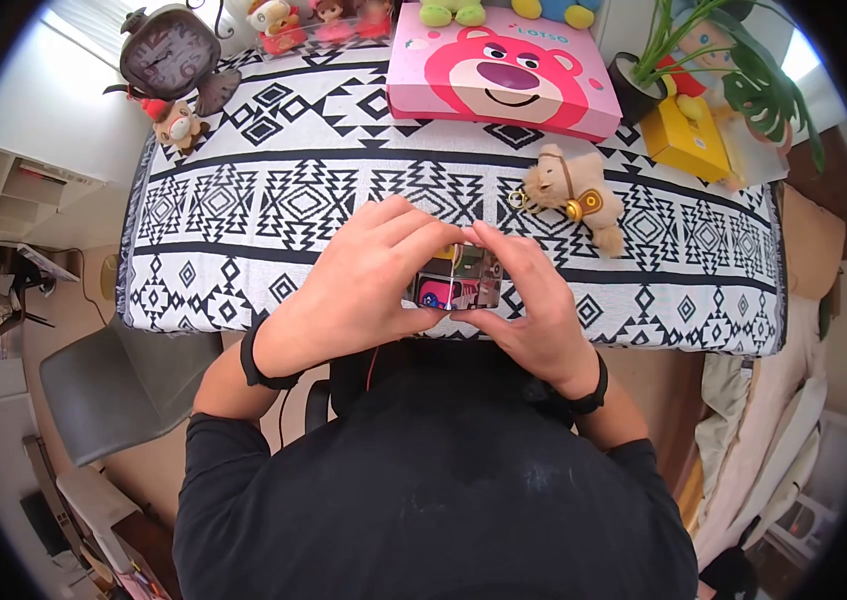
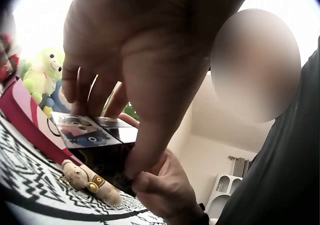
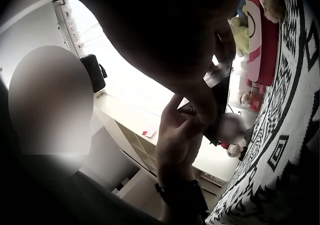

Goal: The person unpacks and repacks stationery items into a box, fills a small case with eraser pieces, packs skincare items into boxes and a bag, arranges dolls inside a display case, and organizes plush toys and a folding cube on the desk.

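A small picture-covered block (image 1: 472, 286) is held between both hands above the front part of the cloth. Colourful printed squares, split by seams, cover its upper face; in the left wrist view a dark side of the block (image 2: 102, 160) shows below the pictures. My left hand (image 1: 369, 262) grips its left side, thumb at the near edge and fingers over the far edge. From the right, my right hand (image 1: 536, 295) pinches it in the same way, thumb near and forefinger far. The fingers hide parts of the block. Just beyond the right hand lies a beige plush animal (image 1: 576, 188) with a bell.
A black-and-white patterned cloth (image 1: 274, 235) covers the table. At the back stand a pink bear box (image 1: 504, 75), a clock (image 1: 169, 52) and a potted plant (image 1: 641, 85). A small plush (image 1: 177, 127) sits at left, a yellow box (image 1: 686, 138) at right.
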A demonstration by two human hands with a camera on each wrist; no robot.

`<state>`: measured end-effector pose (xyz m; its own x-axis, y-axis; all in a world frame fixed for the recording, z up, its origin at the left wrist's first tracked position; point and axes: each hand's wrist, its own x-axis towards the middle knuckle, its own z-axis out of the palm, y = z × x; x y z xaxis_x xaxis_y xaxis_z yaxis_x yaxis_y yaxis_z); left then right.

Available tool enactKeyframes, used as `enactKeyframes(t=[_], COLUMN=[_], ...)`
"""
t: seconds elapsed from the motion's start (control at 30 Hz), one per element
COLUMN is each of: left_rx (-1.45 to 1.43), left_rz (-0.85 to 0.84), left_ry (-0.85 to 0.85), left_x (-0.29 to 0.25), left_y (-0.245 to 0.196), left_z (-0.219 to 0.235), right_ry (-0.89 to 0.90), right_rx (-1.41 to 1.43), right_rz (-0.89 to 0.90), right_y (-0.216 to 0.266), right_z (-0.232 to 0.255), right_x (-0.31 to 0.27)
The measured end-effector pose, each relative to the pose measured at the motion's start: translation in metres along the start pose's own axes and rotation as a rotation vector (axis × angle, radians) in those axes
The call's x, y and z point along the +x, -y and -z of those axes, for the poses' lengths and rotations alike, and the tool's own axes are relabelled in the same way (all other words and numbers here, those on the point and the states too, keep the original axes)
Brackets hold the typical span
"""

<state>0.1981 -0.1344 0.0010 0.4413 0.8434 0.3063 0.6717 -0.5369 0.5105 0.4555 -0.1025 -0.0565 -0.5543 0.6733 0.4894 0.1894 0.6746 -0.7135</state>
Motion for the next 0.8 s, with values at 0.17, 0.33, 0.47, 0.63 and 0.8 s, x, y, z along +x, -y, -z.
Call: enactKeyframes(t=[0.17, 0.33, 0.47, 0.63, 0.8], left_rx=[-0.098, -0.037, -0.053, 0.156, 0.293], left_rz=[0.036, 0.233, 0.287, 0.405, 0.515], left_ry=[-0.032, -0.003, -0.049, -0.048, -0.027], left_x=[-0.003, -0.016, -0.022, -0.014, 0.007], left_y=[0.019, 0.065, 0.140, 0.242, 0.313], left_z=[0.010, 0.048, 0.084, 0.140, 0.171], right_ry=[-0.054, -0.081, -0.085, -0.077, -0.095], right_rx=[-0.025, -0.030, -0.024, -0.054, -0.055], right_rz=[0.007, -0.140, -0.173, -0.206, -0.268], right_y=[0.003, -0.008, -0.012, -0.017, -0.015], right_z=[0.007, 0.010, 0.012, 0.013, 0.014], right_x=[0.002, -0.013, -0.022, -0.029, -0.033])
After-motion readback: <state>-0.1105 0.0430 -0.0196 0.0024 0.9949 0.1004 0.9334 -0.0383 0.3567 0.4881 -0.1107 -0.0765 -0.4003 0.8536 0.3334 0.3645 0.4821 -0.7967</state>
